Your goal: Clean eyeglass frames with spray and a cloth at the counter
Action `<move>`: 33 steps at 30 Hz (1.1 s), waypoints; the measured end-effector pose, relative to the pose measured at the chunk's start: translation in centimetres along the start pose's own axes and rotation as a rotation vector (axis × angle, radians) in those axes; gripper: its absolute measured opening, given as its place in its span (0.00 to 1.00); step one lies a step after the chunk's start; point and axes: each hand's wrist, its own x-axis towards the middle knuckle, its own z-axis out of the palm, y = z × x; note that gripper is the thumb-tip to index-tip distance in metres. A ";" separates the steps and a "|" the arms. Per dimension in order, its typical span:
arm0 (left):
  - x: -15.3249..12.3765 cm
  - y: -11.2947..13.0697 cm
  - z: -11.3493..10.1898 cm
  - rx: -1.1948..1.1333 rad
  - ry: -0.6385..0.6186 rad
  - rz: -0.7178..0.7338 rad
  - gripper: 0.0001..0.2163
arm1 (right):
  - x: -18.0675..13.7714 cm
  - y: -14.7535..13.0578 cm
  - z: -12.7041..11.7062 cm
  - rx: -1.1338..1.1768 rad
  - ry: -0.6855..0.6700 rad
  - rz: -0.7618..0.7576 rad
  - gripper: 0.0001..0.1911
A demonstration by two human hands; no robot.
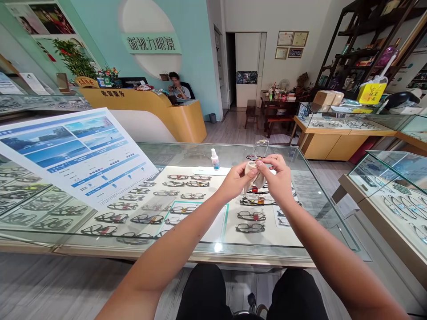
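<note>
Above the glass-topped display counter [180, 155], the left hand [237, 178] and right hand [277, 178] pinch a bunched cream cloth [250, 184]; clear, thin-rimmed eyeglasses [260, 144] show just beyond them, whether gripped I cannot tell from here; a small white bottle [215, 159] stands nearby.

A bottle [215, 161] stands on the glass surface [187, 153], left of a cloth [258, 181] between left hand [237, 180] and right hand [278, 178]; a printed sheet [80, 155] sits farther left, eyeglasses [251, 228] below, a door [247, 55] behind.
</note>
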 end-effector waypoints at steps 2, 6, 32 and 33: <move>0.1 -0.1 -0.1 -0.034 -0.016 -0.004 0.30 | 0.1 0.1 -0.1 0.029 0.000 0.018 0.10; 0.1 -0.2 -0.2 -0.063 -0.007 -0.025 0.29 | 0.2 0.7 0.0 0.090 -0.012 0.065 0.11; -0.1 -0.6 -0.1 -0.088 0.021 0.017 0.32 | 0.1 0.3 0.0 0.030 0.001 -0.063 0.10; -0.1 -0.6 -0.1 -0.088 0.021 0.018 0.32 | 0.1 0.4 0.0 0.022 0.002 -0.069 0.10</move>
